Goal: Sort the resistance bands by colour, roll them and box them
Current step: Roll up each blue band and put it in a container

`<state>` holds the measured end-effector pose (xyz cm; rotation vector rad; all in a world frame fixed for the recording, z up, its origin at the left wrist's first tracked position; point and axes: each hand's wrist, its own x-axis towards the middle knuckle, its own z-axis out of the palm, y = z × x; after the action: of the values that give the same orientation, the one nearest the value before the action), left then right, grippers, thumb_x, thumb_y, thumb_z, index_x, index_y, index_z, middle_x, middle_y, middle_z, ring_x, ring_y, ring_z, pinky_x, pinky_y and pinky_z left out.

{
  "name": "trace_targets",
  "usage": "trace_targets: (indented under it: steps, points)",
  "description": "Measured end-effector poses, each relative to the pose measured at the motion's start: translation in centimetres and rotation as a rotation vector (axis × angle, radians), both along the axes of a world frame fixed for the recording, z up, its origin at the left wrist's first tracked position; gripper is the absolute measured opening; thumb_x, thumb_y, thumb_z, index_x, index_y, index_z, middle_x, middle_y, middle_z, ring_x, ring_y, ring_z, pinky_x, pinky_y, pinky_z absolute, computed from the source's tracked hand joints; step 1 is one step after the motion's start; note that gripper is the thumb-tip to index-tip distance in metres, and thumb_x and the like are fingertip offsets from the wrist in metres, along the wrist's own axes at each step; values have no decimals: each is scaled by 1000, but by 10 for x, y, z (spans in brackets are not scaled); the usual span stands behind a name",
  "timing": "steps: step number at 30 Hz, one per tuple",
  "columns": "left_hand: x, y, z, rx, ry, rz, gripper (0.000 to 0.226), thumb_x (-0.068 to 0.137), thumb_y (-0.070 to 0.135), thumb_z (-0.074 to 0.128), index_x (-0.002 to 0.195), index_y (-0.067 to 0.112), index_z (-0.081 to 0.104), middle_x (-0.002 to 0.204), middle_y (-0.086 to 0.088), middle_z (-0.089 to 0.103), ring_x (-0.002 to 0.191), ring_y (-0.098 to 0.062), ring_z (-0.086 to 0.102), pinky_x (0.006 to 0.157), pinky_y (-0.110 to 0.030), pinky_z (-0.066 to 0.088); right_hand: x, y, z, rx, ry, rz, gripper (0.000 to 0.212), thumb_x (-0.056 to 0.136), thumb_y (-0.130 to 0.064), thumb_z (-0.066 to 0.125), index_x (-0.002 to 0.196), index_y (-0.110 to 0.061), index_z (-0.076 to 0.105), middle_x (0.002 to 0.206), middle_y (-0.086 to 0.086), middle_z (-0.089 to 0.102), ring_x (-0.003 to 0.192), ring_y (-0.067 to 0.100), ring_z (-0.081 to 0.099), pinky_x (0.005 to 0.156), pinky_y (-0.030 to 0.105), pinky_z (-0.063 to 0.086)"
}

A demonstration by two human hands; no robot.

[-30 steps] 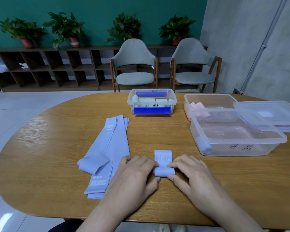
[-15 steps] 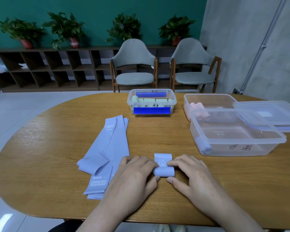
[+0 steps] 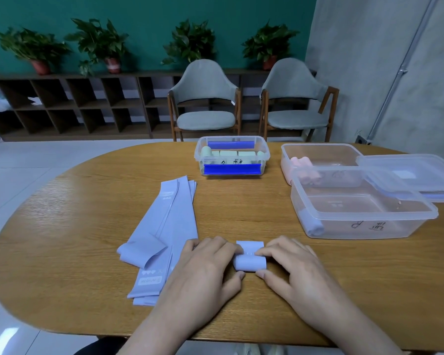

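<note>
Rolling is nearly done: my left hand [image 3: 203,265] and right hand [image 3: 292,265] pinch the lavender band [image 3: 249,261] at six o'clock, a short tail unrolled. Next, I judge, comes carrying it to the clear box [image 3: 364,228] at three o'clock.

Both hands pinch a lilac band roll [image 3: 249,262] on the worktop [image 3: 241,206], left hand [image 3: 205,267] and right hand [image 3: 295,270] at its ends; flat lilac bands [image 3: 169,226] lie just left; a clear box [image 3: 359,213] sits right.
</note>
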<state>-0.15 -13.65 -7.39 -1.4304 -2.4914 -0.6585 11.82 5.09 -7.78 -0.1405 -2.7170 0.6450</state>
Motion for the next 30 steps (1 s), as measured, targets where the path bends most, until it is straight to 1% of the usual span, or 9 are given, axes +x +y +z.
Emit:
trace_targets:
  steps: [3,6,9,14,17,22,24,27,30]
  points:
    - [0,0,-1,-7,8,-2,22,92,49,51,112,40,57,106,21,53,100,1,47,95,-30,39,0,-1,0,7,-1,1,35,90,-59,42,114,-41,61,108,-27,47,110,-5,45,98,25,36]
    - [0,0,-1,-6,12,7,23,93,49,51,113,39,57,105,22,52,99,1,46,94,-30,41,0,0,2,-31,19,4,29,90,-57,46,113,-43,58,111,-28,48,114,-5,47,99,25,36]
    - [1,0,0,-7,2,1,22,94,49,49,114,40,53,106,22,51,100,-1,47,95,-31,39,0,0,1,-41,46,3,25,92,-55,49,110,-41,60,107,-27,49,110,-5,48,98,29,39]
    - [0,1,3,-15,-22,-8,22,96,50,40,114,43,51,106,22,49,102,-1,46,97,-32,39,-1,-1,0,-13,66,-8,32,92,-54,47,116,-38,61,109,-27,47,111,-3,48,95,32,44]
    - [-2,2,1,-12,-47,-3,27,97,52,39,117,42,54,107,23,50,104,-1,47,97,-31,40,-2,-2,1,6,64,1,24,93,-50,48,112,-40,59,107,-26,46,106,1,49,92,35,45]
    - [-5,3,6,-15,-139,-38,29,95,54,38,119,45,51,109,25,46,109,2,45,99,-28,35,-7,-1,4,-6,103,-13,26,94,-50,50,107,-35,67,99,-26,45,99,1,49,86,34,47]
    - [-6,5,7,-36,-150,-29,30,95,54,39,120,44,54,108,23,46,109,2,45,99,-28,34,-13,1,3,-14,120,-25,16,95,-42,59,104,-31,68,97,-24,45,97,1,48,87,33,46]
    - [-10,8,9,-84,-150,4,30,101,45,48,130,43,56,111,21,49,112,-1,47,99,-28,33,-22,0,2,-39,153,-45,6,96,-28,64,101,-27,68,100,-23,46,99,0,46,89,24,41]
    - [-12,15,18,-160,-129,58,30,104,42,44,133,44,54,114,18,50,113,-6,47,98,-33,36,-26,-2,1,-25,200,-52,8,97,-19,64,95,-25,69,97,-22,49,96,1,46,85,20,38]
